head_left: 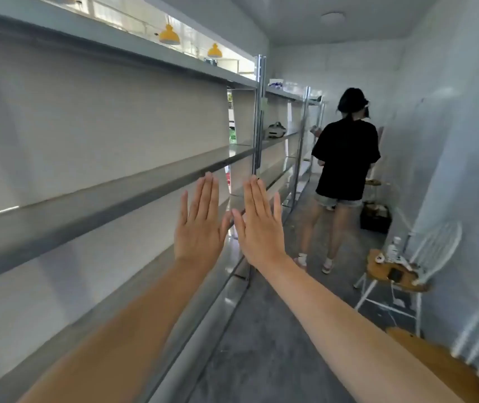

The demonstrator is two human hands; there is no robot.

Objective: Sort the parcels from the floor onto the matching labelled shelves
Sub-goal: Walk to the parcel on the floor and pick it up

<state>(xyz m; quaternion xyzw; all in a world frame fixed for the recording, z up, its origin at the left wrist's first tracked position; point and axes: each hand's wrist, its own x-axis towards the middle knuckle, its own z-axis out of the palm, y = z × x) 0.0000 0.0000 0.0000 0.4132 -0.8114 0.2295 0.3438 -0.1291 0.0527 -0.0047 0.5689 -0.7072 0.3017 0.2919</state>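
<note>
Both my arms are stretched out in front of me, backs of the hands facing me. My left hand [199, 225] and my right hand [257, 225] are flat and open side by side, thumbs nearly touching, holding nothing. They hover in front of the grey metal shelves [101, 196] that run along the left wall. The nearest shelf boards are bare. A small parcel or bag [275, 130] lies on a shelf further down. No parcels show on the floor near me.
A person in a black shirt [346, 158] stands in the narrow aisle ahead, back to me. White wire chairs with wooden seats [392, 271] holding small items line the right wall. A dark crate [375, 218] sits on the grey floor beyond.
</note>
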